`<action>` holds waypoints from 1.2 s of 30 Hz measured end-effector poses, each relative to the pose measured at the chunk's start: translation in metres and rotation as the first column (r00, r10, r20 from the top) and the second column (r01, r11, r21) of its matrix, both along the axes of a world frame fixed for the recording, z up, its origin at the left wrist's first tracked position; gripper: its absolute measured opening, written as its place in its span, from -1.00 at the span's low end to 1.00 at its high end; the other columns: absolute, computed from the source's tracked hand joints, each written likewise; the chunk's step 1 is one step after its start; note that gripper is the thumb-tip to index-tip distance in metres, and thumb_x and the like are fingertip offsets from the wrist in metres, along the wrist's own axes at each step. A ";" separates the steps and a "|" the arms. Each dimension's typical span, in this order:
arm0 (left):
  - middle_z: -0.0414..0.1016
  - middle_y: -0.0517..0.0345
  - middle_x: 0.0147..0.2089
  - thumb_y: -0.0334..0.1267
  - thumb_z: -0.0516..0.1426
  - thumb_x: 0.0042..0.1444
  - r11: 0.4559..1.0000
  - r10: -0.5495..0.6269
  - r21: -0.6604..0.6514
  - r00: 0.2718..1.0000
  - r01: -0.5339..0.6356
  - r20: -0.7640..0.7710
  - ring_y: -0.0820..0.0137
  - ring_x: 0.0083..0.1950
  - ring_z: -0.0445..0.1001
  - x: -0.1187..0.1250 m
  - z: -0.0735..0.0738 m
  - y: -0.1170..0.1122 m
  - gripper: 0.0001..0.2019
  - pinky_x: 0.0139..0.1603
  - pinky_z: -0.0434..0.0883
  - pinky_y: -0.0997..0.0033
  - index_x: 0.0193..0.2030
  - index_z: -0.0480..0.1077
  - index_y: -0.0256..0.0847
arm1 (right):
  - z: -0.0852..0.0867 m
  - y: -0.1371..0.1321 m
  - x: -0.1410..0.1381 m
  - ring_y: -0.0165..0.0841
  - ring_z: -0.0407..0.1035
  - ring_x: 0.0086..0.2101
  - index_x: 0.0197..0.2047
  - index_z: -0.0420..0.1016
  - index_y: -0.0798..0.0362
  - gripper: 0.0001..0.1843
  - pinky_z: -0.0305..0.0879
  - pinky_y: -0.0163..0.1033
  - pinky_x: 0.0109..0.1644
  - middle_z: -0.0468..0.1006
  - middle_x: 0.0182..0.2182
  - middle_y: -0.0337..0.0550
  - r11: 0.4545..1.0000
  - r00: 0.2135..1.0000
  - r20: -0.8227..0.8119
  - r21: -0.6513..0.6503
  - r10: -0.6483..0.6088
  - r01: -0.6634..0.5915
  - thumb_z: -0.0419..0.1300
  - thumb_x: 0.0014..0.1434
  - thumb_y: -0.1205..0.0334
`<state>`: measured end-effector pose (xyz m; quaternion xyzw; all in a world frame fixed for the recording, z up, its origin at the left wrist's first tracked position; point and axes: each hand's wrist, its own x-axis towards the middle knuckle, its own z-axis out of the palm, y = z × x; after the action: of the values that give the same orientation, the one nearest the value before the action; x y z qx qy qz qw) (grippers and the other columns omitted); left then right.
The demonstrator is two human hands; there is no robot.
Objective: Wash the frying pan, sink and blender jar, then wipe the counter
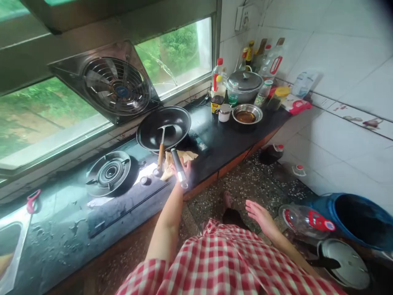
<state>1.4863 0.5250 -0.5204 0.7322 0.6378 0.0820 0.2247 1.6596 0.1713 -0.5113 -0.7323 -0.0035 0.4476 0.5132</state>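
Observation:
My left hand [181,171] is closed around the black handle of a dark wok [164,128] that rests on the right side of the black stove top. A spatula with a wooden handle [161,152] lies inside the wok, and a yellowish cloth [186,156] sits under the handle near my hand. My right hand [260,216] hangs free over the speckled floor, fingers spread, holding nothing. My red and white checked shirt [233,266] fills the bottom of the view.
An empty gas burner [108,172] lies left of the wok, a sink [10,246] at far left. Behind stand an exhaust fan [115,85], sauce bottles [218,88], a lidded pot [245,84] and a steel bowl [247,115]. A blue bucket [357,219], plastic bottle [305,221] and lid [344,262] sit on the floor.

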 end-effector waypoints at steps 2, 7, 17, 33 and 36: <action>-0.11 -0.22 0.46 0.11 -0.09 0.24 0.999 0.027 0.018 0.999 -0.026 -0.044 -0.07 0.47 -0.21 0.025 -0.006 0.010 -0.34 0.35 -0.11 -0.23 0.39 0.08 -0.19 | -0.006 0.016 0.022 -0.17 0.46 -0.03 -0.13 0.55 -0.02 -0.58 0.40 -0.10 -0.01 0.50 0.07 -0.01 1.000 0.999 -0.042 -0.020 -0.022 0.021 0.30 -0.04 -0.04; -0.07 -0.10 0.46 0.17 -0.04 0.19 0.998 -0.036 0.038 0.987 0.042 -0.157 -0.13 0.45 -0.15 0.109 -0.013 0.038 -0.33 0.34 -0.07 -0.24 0.39 0.09 -0.05 | -0.003 0.084 0.106 -0.17 0.47 -0.05 -0.14 0.56 -0.03 -0.58 0.40 -0.10 -0.02 0.53 0.03 -0.02 0.995 0.994 -0.091 -0.070 0.063 -0.069 0.31 -0.05 -0.05; 0.34 -0.27 0.20 -0.06 -0.03 0.26 0.973 0.219 0.100 0.969 -0.209 -0.112 0.03 0.27 0.26 0.224 -0.023 0.185 -0.41 0.28 0.17 0.04 0.37 0.12 -0.29 | 0.032 0.187 0.234 -0.20 0.45 -0.02 -0.14 0.57 -0.03 -0.56 0.41 -0.16 -0.02 0.51 0.06 -0.07 0.973 0.980 -0.030 -0.114 0.197 -0.200 0.31 -0.04 -0.11; 0.07 -0.14 0.41 -0.11 -0.06 0.27 0.967 -0.241 -0.095 0.969 0.235 -0.053 0.11 0.45 -0.05 0.139 0.004 -0.016 -0.44 0.40 0.05 0.01 0.37 0.14 -0.23 | 0.037 0.199 0.262 -0.10 0.47 -0.05 -0.16 0.58 0.04 -0.53 0.45 -0.07 -0.04 0.53 0.02 0.06 0.956 0.962 -0.073 -0.115 0.262 -0.269 0.32 -0.08 -0.09; 0.10 -0.24 0.38 -0.13 -0.08 0.28 0.989 -0.133 -0.074 0.987 0.127 -0.087 0.05 0.45 -0.05 0.171 -0.001 0.069 -0.42 0.41 0.01 0.00 0.37 0.11 -0.38 | 0.044 0.209 0.259 -0.12 0.47 -0.04 -0.15 0.57 0.01 -0.54 0.44 -0.08 -0.02 0.53 0.02 0.02 0.959 0.965 -0.037 -0.107 0.260 -0.262 0.31 -0.06 -0.09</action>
<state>1.6573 0.5943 -0.5215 0.7670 0.6008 0.0114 0.2249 1.9190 0.3800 -0.4671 -0.7478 -0.0693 0.5189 0.4082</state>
